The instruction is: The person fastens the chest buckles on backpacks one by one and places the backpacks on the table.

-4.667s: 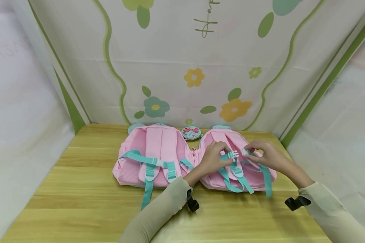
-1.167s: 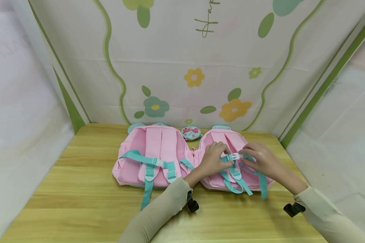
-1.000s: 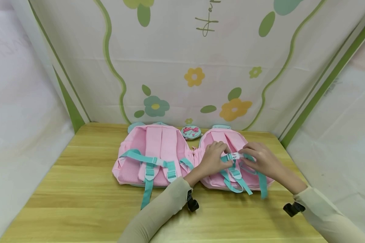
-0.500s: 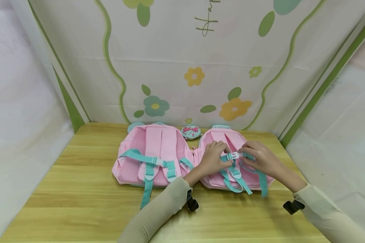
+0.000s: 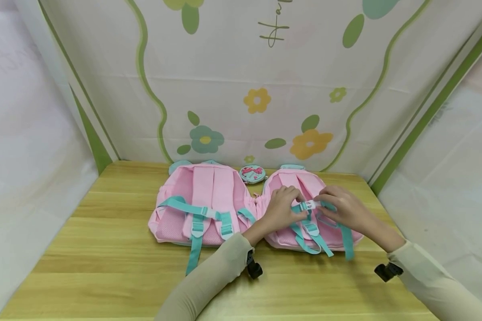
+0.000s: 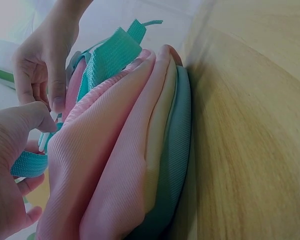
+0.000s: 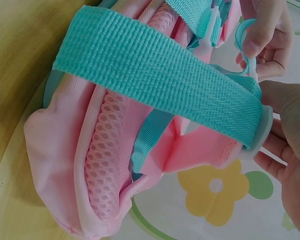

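Over the right-hand pink backpack point(image 5: 279, 235) in the head view, both hands meet at a white side-release buckle point(image 5: 310, 204) on teal webbing. Its two halves are together; whether it has clicked fully home cannot be told. My left hand point(image 5: 280, 208) pinches the buckle's left part by its strap. From the other side, my right hand point(image 5: 344, 210) pinches the right part. In the right wrist view a wide teal strap point(image 7: 160, 82) runs to a white buckle part point(image 7: 260, 132) at the right fingers. The left wrist view shows a teal strap loop point(image 6: 30, 164) by the left fingers.
A second pink backpack point(image 5: 202, 187) lies alongside on the left, its teal chest strap point(image 5: 184, 207) fastened across. Between the bags, at the back, sits a small round pouch point(image 5: 252, 174). Both rest on a wooden table point(image 5: 104, 267) before a flower-printed cloth wall point(image 5: 209, 67).
Several seconds ago the buckle halves were apart, prongs showing. My right hand has since moved left and the halves have come together. Over the last second the hands barely shift.
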`<state>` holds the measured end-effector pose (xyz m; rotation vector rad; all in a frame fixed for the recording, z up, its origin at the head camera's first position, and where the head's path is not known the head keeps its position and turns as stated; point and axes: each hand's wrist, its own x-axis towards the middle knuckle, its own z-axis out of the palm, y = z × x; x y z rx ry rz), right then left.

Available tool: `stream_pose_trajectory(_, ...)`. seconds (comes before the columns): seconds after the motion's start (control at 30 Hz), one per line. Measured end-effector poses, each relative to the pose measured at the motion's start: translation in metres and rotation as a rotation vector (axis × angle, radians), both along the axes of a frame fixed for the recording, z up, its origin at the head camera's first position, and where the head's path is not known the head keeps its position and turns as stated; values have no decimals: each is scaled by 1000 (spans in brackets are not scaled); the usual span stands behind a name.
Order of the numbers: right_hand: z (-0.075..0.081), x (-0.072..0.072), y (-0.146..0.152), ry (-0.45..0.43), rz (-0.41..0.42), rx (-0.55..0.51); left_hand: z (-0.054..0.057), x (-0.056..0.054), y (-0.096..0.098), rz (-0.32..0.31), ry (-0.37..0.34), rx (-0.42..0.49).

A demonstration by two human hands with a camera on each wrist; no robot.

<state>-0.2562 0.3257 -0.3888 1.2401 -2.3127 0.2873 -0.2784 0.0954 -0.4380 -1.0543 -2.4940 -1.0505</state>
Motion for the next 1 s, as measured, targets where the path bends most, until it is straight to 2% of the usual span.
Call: stream_pose_trajectory(1.0,0,2,-4,-76,-48,-13,0,-1,-2,3,-3,-7)
